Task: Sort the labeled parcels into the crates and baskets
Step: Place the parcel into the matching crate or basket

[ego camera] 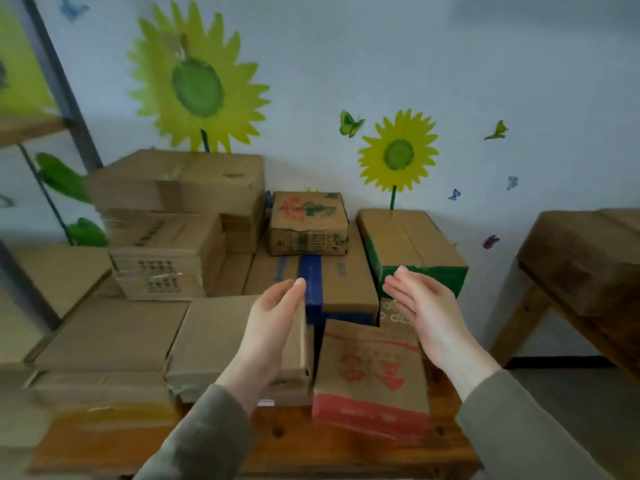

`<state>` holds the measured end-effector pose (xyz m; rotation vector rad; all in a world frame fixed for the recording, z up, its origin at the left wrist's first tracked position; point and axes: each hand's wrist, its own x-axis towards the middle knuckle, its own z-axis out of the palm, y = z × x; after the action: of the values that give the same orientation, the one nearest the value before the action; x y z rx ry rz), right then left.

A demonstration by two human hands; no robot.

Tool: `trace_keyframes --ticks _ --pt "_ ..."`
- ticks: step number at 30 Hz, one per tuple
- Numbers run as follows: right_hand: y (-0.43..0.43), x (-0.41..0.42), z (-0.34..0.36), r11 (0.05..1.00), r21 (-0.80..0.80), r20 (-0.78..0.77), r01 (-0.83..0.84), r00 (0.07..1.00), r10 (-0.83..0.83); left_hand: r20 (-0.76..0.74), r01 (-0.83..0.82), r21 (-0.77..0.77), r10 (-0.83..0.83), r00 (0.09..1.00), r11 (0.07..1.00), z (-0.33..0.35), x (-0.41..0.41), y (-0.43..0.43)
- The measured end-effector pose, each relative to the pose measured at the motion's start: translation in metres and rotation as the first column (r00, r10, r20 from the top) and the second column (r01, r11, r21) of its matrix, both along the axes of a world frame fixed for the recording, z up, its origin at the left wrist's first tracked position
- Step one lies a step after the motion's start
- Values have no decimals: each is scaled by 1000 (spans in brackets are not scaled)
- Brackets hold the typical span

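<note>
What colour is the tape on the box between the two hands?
The tape is dark blue, as the head view shows.

Motion blur smears the shelf [31, 129], upper left, and the low boxes [97, 386], lower left. Print on the red-banded parcel [372, 374] is unreadable. The left hand [273, 327] hides part of a plain box [214, 336]; the right edge crops the side table [585, 268].

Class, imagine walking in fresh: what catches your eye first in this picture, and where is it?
At the centre, an open left hand and right hand reach toward a heap of cardboard boxes on a wooden table. A big yellow sunflower decorates the wall, upper left.
</note>
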<state>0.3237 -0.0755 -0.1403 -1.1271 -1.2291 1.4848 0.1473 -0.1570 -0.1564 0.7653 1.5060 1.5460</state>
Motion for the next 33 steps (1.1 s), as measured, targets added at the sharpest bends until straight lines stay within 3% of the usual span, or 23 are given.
trace_keyframes --ticks 16,33 --pt "-6 -116 -7 997 8 53 -73 996 73 -42 -73 -6 72 997 997 -10 -105 -20" --pt "30 -210 17 944 66 -6 -323 946 324 -151 -284 -1 280 948 959 22 -178 -31"
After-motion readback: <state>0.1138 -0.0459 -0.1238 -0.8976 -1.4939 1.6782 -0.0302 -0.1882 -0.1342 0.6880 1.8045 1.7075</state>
